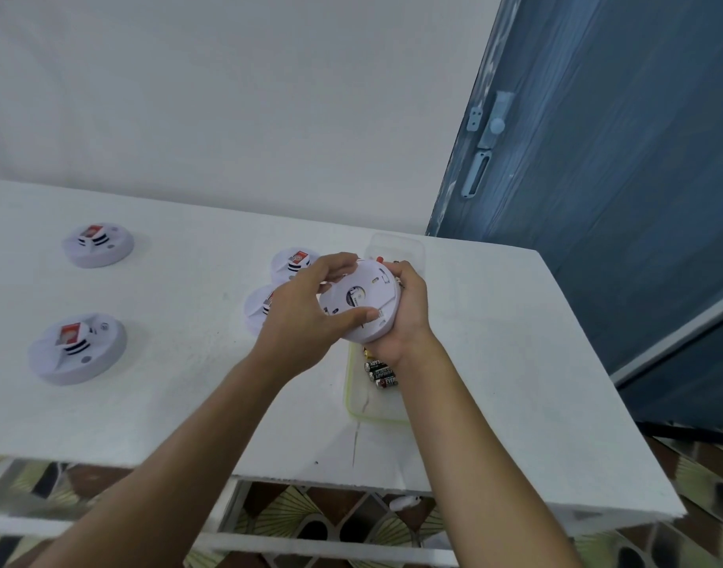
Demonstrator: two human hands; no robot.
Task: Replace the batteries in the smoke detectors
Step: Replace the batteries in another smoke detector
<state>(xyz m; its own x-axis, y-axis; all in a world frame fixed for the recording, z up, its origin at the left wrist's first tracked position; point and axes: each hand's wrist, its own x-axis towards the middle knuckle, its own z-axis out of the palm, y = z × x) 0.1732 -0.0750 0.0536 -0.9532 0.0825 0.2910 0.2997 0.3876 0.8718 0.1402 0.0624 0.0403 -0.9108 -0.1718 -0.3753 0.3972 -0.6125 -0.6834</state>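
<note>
I see smoke detector (361,307) held over worktop (167,403), back facing me. Right hand (406,317) cups rim, left hand (302,309) grips opposite edge. Advice: brace right, twist left evenly; batteries (381,374) just below.

Forearms extended, left hand (306,309) curled gripping, right hand (406,317) cupping beneath

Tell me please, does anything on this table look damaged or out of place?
Yes. A thin dark crack runs across the white table top from its front edge toward the clear tray of batteries. Nothing else stands out.
</note>
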